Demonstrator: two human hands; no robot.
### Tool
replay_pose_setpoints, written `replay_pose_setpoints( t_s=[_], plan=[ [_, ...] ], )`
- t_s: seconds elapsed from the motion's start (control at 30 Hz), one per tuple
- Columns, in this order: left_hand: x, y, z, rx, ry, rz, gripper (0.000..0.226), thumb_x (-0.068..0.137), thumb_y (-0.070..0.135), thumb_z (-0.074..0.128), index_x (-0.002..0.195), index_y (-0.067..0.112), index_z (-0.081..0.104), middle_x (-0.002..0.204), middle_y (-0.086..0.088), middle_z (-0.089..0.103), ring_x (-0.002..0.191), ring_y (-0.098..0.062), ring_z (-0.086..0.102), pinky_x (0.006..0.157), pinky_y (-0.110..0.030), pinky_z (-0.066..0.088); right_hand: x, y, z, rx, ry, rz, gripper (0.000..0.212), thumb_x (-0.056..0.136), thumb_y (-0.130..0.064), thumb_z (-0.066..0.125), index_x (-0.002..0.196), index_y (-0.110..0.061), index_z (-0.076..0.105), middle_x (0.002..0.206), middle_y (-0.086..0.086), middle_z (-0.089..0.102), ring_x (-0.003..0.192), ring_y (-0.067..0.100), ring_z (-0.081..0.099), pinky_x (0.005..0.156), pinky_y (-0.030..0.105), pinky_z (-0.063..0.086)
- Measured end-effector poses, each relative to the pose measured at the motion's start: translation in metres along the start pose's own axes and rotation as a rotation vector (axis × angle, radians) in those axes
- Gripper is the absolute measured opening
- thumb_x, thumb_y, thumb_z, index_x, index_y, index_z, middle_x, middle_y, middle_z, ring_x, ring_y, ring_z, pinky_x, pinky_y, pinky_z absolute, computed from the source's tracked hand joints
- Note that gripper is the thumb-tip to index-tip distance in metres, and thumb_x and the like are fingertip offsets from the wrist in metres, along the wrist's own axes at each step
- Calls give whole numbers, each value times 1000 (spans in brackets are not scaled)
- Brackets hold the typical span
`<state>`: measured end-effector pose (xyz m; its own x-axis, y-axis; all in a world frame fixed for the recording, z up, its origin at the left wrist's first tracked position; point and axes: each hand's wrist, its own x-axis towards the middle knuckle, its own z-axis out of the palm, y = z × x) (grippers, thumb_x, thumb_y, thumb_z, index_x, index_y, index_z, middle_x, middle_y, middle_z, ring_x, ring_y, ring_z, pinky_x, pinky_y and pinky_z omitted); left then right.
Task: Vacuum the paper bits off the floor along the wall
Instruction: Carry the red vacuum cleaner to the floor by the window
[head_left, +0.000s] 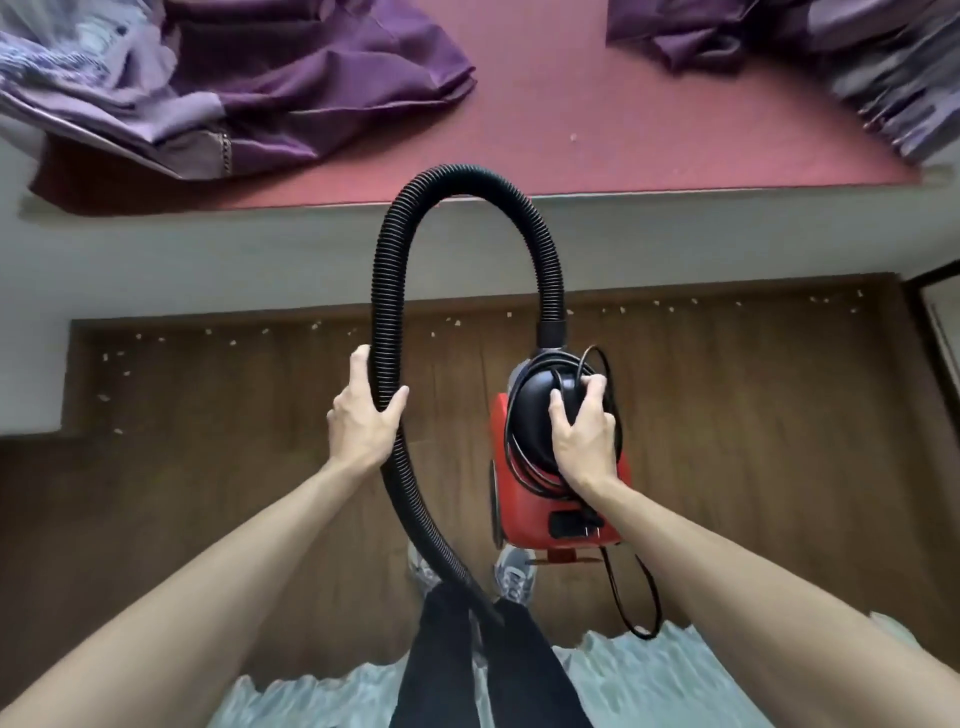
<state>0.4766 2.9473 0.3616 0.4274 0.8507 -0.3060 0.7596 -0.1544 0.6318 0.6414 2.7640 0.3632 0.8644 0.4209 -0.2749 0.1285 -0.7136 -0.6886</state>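
Observation:
A small red and black vacuum cleaner hangs above the wooden floor, its black cord wound around the top and looping down below it. My right hand grips its black top handle. The black ribbed hose arches up from the vacuum and comes down on the left, where my left hand is closed around it. The hose's lower end runs down in front of my legs. Several small white paper bits lie scattered on the floor along the foot of the white wall.
A white ledge with a dark red top runs across ahead, with purple curtains bunched at left and right. The wooden floor is bare around my shoes. Pale fabric lies at the bottom.

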Motion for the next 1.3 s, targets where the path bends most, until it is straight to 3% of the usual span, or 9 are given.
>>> replay_pose_setpoints(
  t_s=[0.2, 0.47, 0.63, 0.8, 0.97, 1.17, 1.3],
  plan=[
    [30, -47, 65, 39, -12, -34, 61, 93, 29, 62, 145, 24, 29, 99, -2, 65, 95, -35, 63, 88, -42, 45, 19, 72, 52, -48, -91, 25, 22, 99, -34, 49, 112, -20, 36, 57, 10, 54, 52, 25, 54, 56, 44, 43],
    [56, -122, 167, 143, -73, -34, 61, 94, 30, 61, 144, 31, 28, 98, -1, 68, 89, -31, 64, 84, -40, 45, 52, 174, 124, 15, -36, 112, 18, 100, -32, 49, 107, -23, 35, 60, 6, 51, 51, 16, 48, 53, 34, 38],
    [69, -146, 216, 148, -83, -32, 59, 93, 31, 61, 142, 36, 27, 91, 0, 67, 80, -31, 65, 81, -41, 51, 68, 224, 162, 80, 4, 171, 18, 97, -36, 50, 98, -35, 32, 55, 14, 52, 46, 31, 51, 46, 47, 49],
    [99, -144, 252, 79, -74, -35, 58, 95, 31, 61, 142, 32, 28, 98, 2, 66, 82, -25, 64, 80, -32, 45, 86, 258, 190, 55, -39, 118, 17, 100, -31, 49, 101, -31, 33, 53, -1, 42, 42, 11, 39, 45, 34, 37],
    [111, -144, 281, 61, -108, -83, 56, 95, 29, 60, 141, 33, 28, 97, 4, 63, 84, -25, 60, 78, -32, 41, 104, 280, 207, 66, 2, 148, 16, 100, -33, 48, 102, -27, 33, 58, 0, 49, 49, 16, 46, 49, 35, 39],
    [112, -159, 311, 99, -133, -93, 57, 96, 28, 60, 142, 30, 27, 103, 2, 63, 87, -26, 60, 81, -33, 43, 117, 299, 222, 57, -7, 151, 17, 100, -33, 47, 102, -30, 30, 55, -2, 45, 46, 14, 44, 48, 36, 40],
    [117, -174, 324, 158, -148, -80, 58, 95, 29, 61, 143, 30, 27, 95, 0, 64, 83, -31, 62, 79, -36, 46, 123, 315, 230, 35, -26, 173, 18, 100, -34, 46, 102, -32, 29, 54, -3, 42, 45, 13, 41, 47, 34, 38]
  ],
)
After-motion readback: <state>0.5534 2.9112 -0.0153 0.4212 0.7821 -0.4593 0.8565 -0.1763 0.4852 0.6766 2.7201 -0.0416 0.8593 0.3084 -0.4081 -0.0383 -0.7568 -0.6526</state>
